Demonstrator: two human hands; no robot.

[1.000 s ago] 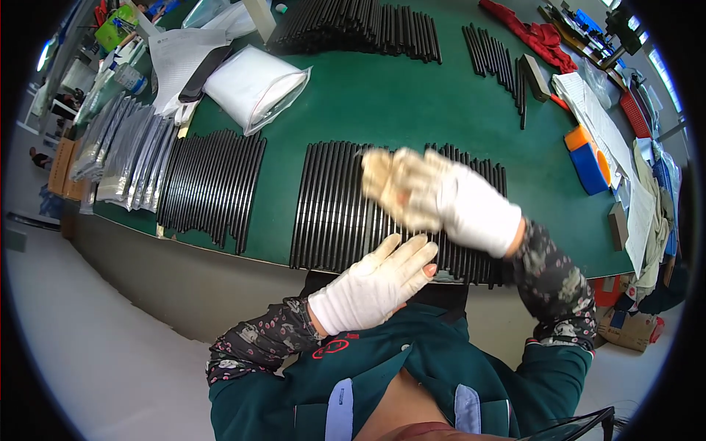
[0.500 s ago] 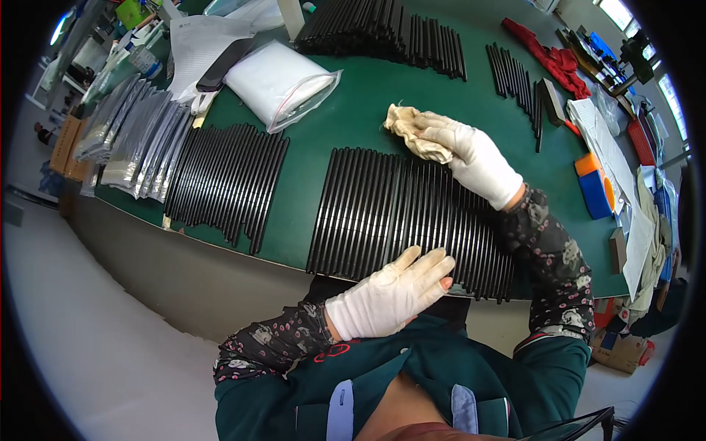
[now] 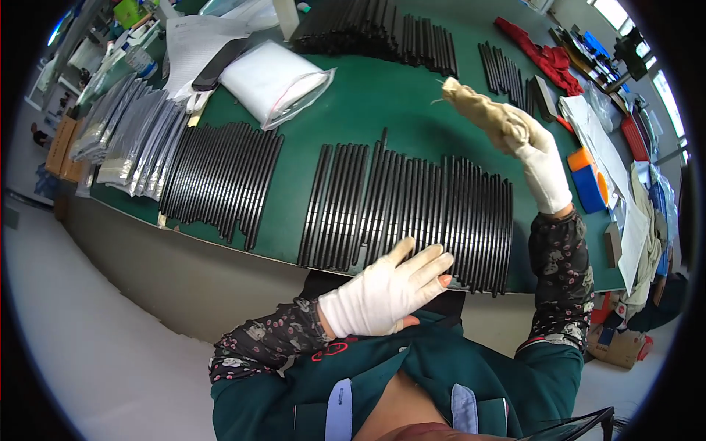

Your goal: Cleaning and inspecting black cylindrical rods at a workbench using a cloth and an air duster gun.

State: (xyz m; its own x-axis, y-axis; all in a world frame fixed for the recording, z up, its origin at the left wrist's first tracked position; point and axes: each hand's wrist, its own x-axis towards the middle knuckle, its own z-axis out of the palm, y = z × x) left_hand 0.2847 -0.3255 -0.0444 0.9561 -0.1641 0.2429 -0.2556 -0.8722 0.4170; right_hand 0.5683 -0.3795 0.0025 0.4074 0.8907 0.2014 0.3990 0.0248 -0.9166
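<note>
A row of thin black rods point(image 3: 412, 202) lies side by side on the green table in front of me; small gaps part some of them at the left, and one sticks out past the far ends. My left hand point(image 3: 386, 290), in a white glove with bare fingertips, rests fingers outstretched on the near ends of the rods. In my right hand point(image 3: 540, 158), gloved likewise, a crumpled cream cloth point(image 3: 485, 114) is gripped. That hand is raised beyond the far right end of the row, off the rods.
Another batch of black rods point(image 3: 220, 180) lies at left beside plastic-wrapped bundles point(image 3: 140, 140). Behind are a white package point(image 3: 272, 81), a dark phone point(image 3: 220, 65) and a big rod pile point(image 3: 346, 33). Rightward sit a red cloth point(image 3: 540, 55) and a blue-orange tape dispenser point(image 3: 588, 184).
My right hand has swung right and up off the rods with the cloth. The rods have shifted, with gaps opened at left and one pushed outward. My left hand stays nearly in place.
</note>
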